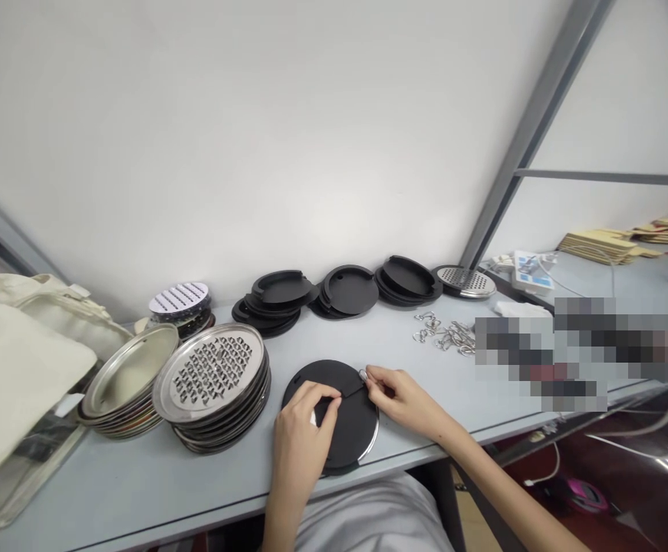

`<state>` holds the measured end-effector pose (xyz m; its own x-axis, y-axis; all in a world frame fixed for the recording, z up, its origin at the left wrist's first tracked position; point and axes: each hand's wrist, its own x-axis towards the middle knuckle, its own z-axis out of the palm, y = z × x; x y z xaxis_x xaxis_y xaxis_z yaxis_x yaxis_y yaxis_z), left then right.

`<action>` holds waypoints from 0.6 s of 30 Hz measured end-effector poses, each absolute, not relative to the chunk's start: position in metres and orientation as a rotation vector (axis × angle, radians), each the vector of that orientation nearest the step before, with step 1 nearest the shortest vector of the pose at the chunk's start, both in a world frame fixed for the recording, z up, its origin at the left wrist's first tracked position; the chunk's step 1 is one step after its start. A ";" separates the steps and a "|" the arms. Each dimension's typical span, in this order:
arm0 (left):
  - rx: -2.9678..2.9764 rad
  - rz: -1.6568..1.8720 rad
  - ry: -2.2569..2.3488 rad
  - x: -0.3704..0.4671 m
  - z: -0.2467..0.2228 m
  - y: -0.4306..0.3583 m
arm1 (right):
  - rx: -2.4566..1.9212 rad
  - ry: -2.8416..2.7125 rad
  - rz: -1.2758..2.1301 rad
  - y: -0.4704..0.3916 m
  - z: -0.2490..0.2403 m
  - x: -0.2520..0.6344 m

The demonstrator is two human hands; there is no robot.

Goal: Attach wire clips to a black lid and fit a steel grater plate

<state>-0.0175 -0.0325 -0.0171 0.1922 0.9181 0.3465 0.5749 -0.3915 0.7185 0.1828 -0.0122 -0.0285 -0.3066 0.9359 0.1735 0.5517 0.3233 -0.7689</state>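
Observation:
A round black disc (348, 441) with a bright metal rim at its lower right lies on the table in front of me. Over it, my left hand (304, 429) is closed, thumb and forefinger pinching one end of what looks like a thin dark cord (353, 392). My right hand (399, 399) is closed at the disc's upper right edge. Between its fingertips is a small silver metal clip (363, 375), where the dark strand seems to end. A small white patch shows beneath my left fingers; what it is I cannot tell.
To the left stand a stack of round metal graters (212, 376) and a stack of metal discs (132, 376). Black round holders (350, 290) line the wall. Loose metal clips (454, 337) lie at right, before another grater (465, 281). A cream cloth bag (23, 360) sits far left.

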 end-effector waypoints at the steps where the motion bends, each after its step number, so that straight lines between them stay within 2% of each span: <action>1: 2.043 1.065 1.394 -0.018 -0.017 -0.032 | -1.309 -1.973 0.794 -0.012 -0.029 0.183; 18: 2.046 1.057 1.395 -0.017 -0.019 -0.032 | -1.314 -1.982 0.833 -0.013 -0.026 0.184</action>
